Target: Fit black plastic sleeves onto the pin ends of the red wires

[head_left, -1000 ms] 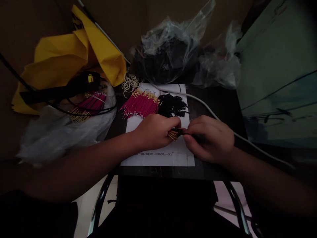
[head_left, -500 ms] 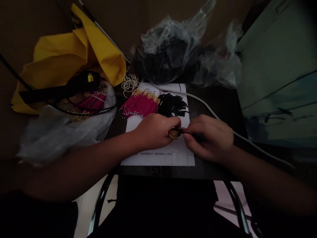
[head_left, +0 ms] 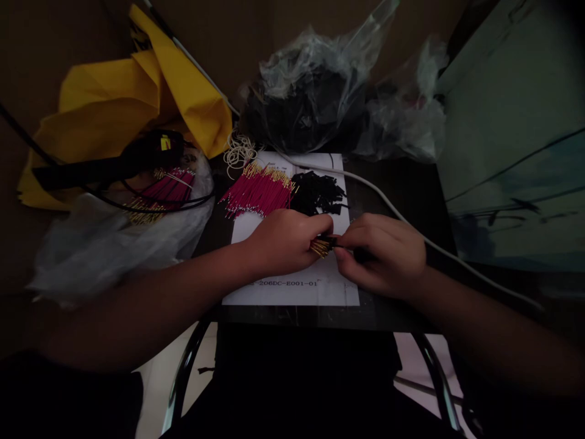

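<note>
Though it's dark in the head view, the left hand [head_left: 286,244] has its fingers wrapped round a gold-tipped bundle [head_left: 321,247] over the tabletop [head_left: 384,316], toward its front edge; right hand [head_left: 384,253] pinches a black piece [head_left: 335,242] there. Slack left grip could probably scatter the lot.

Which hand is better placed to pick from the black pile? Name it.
Probably the right hand: only its fingertips seem engaged, while the left hand grips the bundle. Both are near the pile.
</note>
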`<action>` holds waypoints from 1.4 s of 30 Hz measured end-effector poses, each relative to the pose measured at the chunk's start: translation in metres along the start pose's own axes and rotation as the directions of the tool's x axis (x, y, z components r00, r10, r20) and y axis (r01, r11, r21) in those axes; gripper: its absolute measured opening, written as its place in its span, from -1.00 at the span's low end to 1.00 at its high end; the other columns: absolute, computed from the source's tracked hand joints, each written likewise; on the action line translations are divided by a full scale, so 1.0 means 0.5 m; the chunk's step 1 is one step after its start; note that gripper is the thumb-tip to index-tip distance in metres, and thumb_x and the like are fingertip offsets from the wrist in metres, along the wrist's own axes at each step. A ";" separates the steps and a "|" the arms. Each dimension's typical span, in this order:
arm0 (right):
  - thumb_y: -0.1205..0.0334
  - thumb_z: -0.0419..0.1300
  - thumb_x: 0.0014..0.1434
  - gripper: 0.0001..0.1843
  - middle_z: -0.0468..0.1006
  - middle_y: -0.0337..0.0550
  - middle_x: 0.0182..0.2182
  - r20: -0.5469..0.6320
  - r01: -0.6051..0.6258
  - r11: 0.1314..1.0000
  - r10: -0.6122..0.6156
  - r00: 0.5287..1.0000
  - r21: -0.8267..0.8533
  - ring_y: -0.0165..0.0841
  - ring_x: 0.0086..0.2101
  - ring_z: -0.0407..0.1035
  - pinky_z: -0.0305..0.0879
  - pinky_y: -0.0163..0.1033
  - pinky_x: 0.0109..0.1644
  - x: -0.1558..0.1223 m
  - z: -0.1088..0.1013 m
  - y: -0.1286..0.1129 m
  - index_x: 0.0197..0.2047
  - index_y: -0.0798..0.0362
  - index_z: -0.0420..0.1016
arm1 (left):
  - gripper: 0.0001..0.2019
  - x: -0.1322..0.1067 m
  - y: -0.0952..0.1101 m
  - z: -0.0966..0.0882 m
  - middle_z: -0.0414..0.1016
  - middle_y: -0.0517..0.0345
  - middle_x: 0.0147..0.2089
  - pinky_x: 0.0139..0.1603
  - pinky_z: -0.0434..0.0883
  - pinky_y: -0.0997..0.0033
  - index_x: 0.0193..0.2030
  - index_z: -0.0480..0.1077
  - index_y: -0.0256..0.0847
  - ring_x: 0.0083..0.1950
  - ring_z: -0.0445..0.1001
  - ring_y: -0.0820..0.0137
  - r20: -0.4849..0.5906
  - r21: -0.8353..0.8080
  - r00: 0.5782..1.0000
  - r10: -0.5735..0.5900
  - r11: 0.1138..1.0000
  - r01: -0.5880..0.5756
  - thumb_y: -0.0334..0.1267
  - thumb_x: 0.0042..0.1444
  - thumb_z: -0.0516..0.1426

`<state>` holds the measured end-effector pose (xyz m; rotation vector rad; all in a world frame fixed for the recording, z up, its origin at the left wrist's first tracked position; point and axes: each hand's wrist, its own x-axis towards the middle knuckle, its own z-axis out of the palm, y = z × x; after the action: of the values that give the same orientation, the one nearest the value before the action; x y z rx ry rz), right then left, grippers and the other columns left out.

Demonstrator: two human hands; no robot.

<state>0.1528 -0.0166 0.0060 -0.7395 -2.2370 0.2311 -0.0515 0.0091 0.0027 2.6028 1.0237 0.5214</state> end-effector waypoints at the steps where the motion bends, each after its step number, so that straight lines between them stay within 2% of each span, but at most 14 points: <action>1: 0.37 0.27 0.06 -0.80 0.52 -0.22 -0.41 0.003 -0.004 1.000 0.004 1.000 -0.001 -0.38 -0.42 0.39 0.34 -0.21 -0.37 -0.001 0.000 0.001 -0.24 -0.02 0.40 | -0.84 0.000 0.000 0.000 0.45 0.22 -0.51 -0.50 0.15 0.45 -0.28 0.42 -0.16 -0.47 0.45 0.38 0.004 0.001 1.000 -0.003 1.000 0.003 -0.20 0.11 0.04; 5: 0.37 0.27 0.07 -0.83 0.51 -0.21 -0.40 0.012 -0.018 1.000 0.018 1.000 -0.011 -0.39 -0.41 0.39 0.33 -0.22 -0.35 -0.001 0.002 0.001 -0.25 0.01 0.40 | -0.82 0.002 0.000 -0.001 0.45 0.21 -0.51 -0.50 0.14 0.44 -0.28 0.41 -0.16 -0.46 0.47 0.36 0.017 0.034 1.000 -0.004 0.999 0.003 -0.17 0.13 0.03; 10: 0.35 0.27 0.09 -0.87 0.50 -0.21 -0.41 0.035 0.007 1.000 -0.006 0.999 -0.023 -0.42 -0.42 0.35 0.28 -0.24 -0.35 0.000 0.003 0.001 -0.26 0.04 0.41 | -0.82 -0.001 -0.002 0.000 0.41 0.21 -0.56 -0.54 0.06 0.41 -0.30 0.40 -0.15 -0.51 0.43 0.34 -0.015 0.148 0.999 0.044 0.988 -0.041 -0.16 0.13 0.03; 17: 0.31 0.24 0.13 -0.91 0.48 -0.14 -0.40 0.060 -0.028 0.991 0.020 0.998 0.134 -0.38 -0.40 0.35 0.26 -0.21 -0.34 0.001 -0.004 0.005 -0.27 0.07 0.41 | -0.86 -0.003 0.000 -0.001 0.43 0.21 -0.56 -0.53 0.06 0.43 -0.29 0.40 -0.17 -0.51 0.41 0.37 -0.027 0.174 0.996 0.091 0.981 -0.085 -0.20 0.10 0.07; 24: 0.24 0.37 0.04 -0.74 0.44 -0.18 -0.37 0.056 -0.112 0.964 0.101 0.993 0.243 -0.35 -0.32 0.34 0.28 -0.17 -0.22 0.010 0.003 0.020 -0.24 0.06 0.39 | -0.76 -0.005 -0.003 0.004 0.47 0.20 -0.54 -0.56 0.10 0.41 -0.26 0.41 -0.18 -0.53 0.45 0.35 -0.064 0.159 0.986 0.154 0.977 -0.143 -0.08 0.19 0.03; 29: 0.25 0.35 0.05 -0.73 0.39 -0.19 -0.33 0.068 -0.167 0.927 0.153 0.986 0.336 -0.35 -0.29 0.31 0.27 -0.17 -0.21 0.014 0.008 0.027 -0.21 0.04 0.36 | -0.74 -0.007 -0.004 0.009 0.46 0.21 -0.53 -0.56 0.13 0.41 -0.24 0.41 -0.19 -0.53 0.46 0.35 -0.083 0.174 0.986 0.146 0.976 -0.130 -0.06 0.23 0.02; 34: 0.27 0.27 0.11 -0.79 0.38 -0.16 -0.30 0.100 -0.199 0.896 0.173 0.980 0.398 -0.32 -0.26 0.32 0.28 -0.14 -0.17 0.013 0.007 0.029 -0.19 0.03 0.35 | -0.84 -0.006 -0.005 0.004 0.43 0.24 -0.54 -0.54 0.14 0.42 -0.28 0.39 -0.18 -0.53 0.43 0.39 -0.090 0.098 0.987 0.136 0.987 -0.127 -0.16 0.16 0.07; 42: 0.27 0.23 0.16 -0.87 0.40 -0.17 -0.32 0.049 -0.212 0.911 0.209 0.977 0.353 -0.34 -0.29 0.32 0.27 -0.15 -0.21 0.014 0.004 0.027 -0.21 0.03 0.37 | -0.80 -0.006 0.001 -0.001 0.42 0.29 -0.47 -0.46 0.23 0.52 -0.25 0.36 -0.19 -0.50 0.36 0.54 -0.042 -0.243 0.995 0.094 0.965 -0.102 -0.09 0.20 0.10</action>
<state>0.1535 -0.0015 0.0035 -0.7771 -2.0415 0.7282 -0.0535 0.0066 0.0027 2.4403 0.7865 0.6680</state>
